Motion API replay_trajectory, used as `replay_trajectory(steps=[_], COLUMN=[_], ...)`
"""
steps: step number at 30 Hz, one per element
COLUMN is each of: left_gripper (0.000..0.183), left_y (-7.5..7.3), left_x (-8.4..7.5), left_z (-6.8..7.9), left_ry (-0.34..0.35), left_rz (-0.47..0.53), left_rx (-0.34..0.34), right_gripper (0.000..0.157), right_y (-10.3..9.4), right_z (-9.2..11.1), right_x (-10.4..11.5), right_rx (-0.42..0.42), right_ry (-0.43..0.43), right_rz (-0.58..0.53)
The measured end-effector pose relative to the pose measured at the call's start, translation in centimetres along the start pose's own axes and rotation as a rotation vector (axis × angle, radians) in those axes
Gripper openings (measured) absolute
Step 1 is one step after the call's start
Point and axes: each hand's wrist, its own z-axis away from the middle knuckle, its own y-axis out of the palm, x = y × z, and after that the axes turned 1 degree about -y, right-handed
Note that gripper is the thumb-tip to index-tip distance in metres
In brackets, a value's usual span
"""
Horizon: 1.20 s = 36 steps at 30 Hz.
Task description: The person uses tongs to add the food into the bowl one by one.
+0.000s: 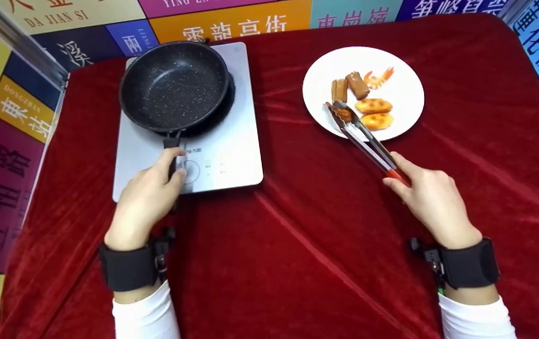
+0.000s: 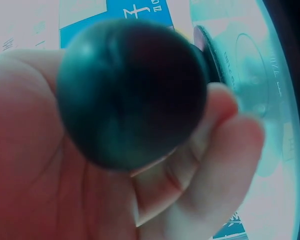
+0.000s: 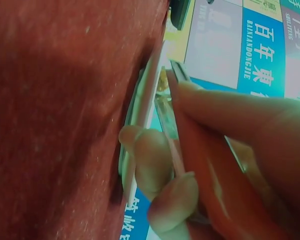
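My left hand (image 1: 149, 190) grips the handle (image 1: 172, 149) of a black speckled frying pan (image 1: 175, 87), which sits over a silver induction cooker (image 1: 224, 162). The pan's interior holds no food. In the left wrist view, the handle's rounded end (image 2: 132, 95) fills the middle, with curled fingers around it. On the right, my right hand (image 1: 431, 200) holds metal tongs (image 1: 368, 143) by their orange-red grips (image 3: 210, 175). The tongs' tips are over the white plate (image 1: 318, 80), at either side of a small brown food piece (image 1: 343, 114); whether they squeeze it I cannot tell.
On the plate lie two brown rolls (image 1: 357, 85), a shrimp (image 1: 379, 78) and two spotted yellow oval pieces (image 1: 376, 121). A dark red velvet cloth (image 1: 297, 263) covers the table. Panels with printed characters (image 1: 231, 23) stand along the back and sides.
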Motion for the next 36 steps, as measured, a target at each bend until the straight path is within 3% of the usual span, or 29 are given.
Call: replay_trajectory(steps=[18, 36], left_gripper=[0.036, 0.036], left_y=[0.0, 0.23], left_x=[-0.08, -0.09], left_z=[-0.06, -0.11], left_ry=[0.01, 0.009], left_rz=[-0.019, -0.006], left_rx=[-0.02, -0.016], right_gripper=[0.047, 0.044], right_y=[0.17, 0.07], right_z=[0.12, 0.1], right_x=[0.88, 0.81], right_rx=[-0.029, 0.025], right_ry=[-0.059, -0.007], right_rz=[0.013, -0.016])
